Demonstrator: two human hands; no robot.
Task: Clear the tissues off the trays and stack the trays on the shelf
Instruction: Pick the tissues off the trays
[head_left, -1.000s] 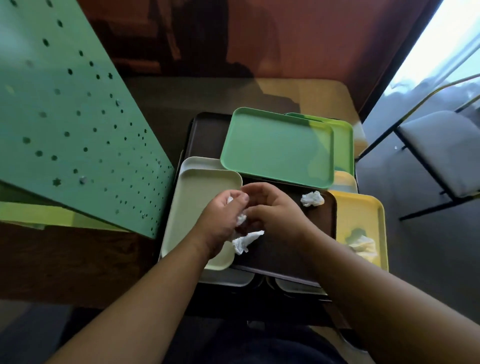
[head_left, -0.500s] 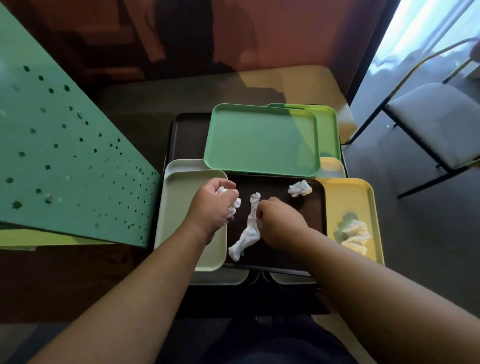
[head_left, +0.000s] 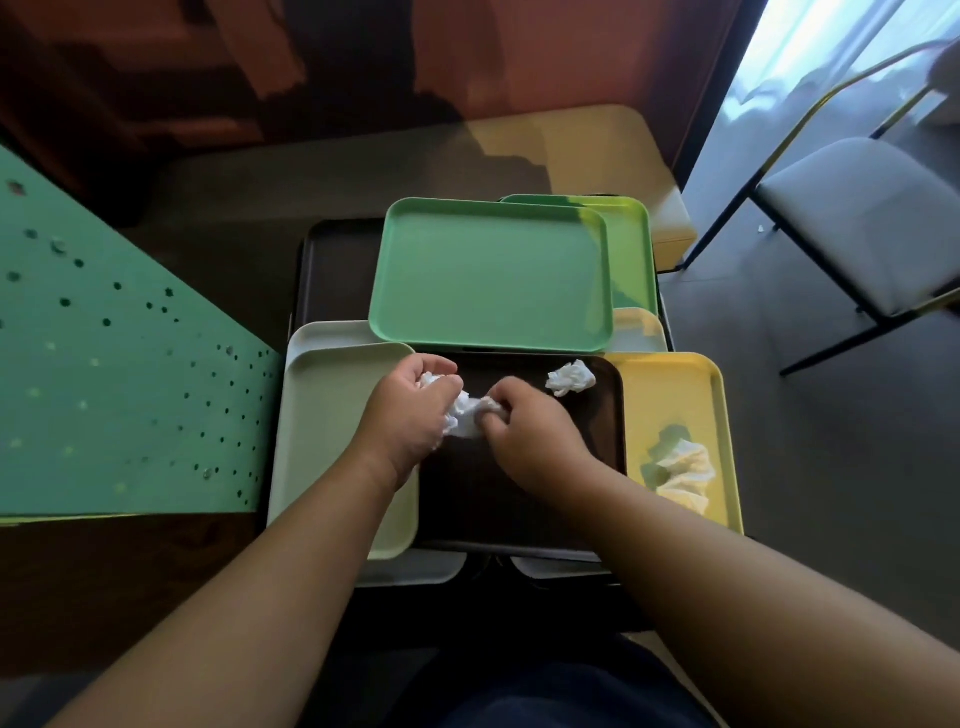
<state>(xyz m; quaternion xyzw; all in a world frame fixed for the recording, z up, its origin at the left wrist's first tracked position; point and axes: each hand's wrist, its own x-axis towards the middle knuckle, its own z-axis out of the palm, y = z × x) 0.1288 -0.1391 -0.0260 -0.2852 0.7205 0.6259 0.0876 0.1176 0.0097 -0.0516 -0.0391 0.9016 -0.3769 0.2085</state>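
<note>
This looks like a canteen or café dining area. Many plastic serving trays in green (head_left: 491, 275), yellow (head_left: 675, 405), pale grey-green (head_left: 332, 415) and dark brown (head_left: 498, 493) overlap mid-frame, and a metal-framed grey-cushioned chair (head_left: 857, 223) stands at upper right beside a bright window (head_left: 841, 47).

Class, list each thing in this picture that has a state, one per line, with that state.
left hand: grips tissue wad
right hand: pinches same wad
tissue wad: held between both hands
brown tray: one crumpled tissue loose on it
yellow tray: crumpled tissue lying on it
green tray: no tissue on it
</note>
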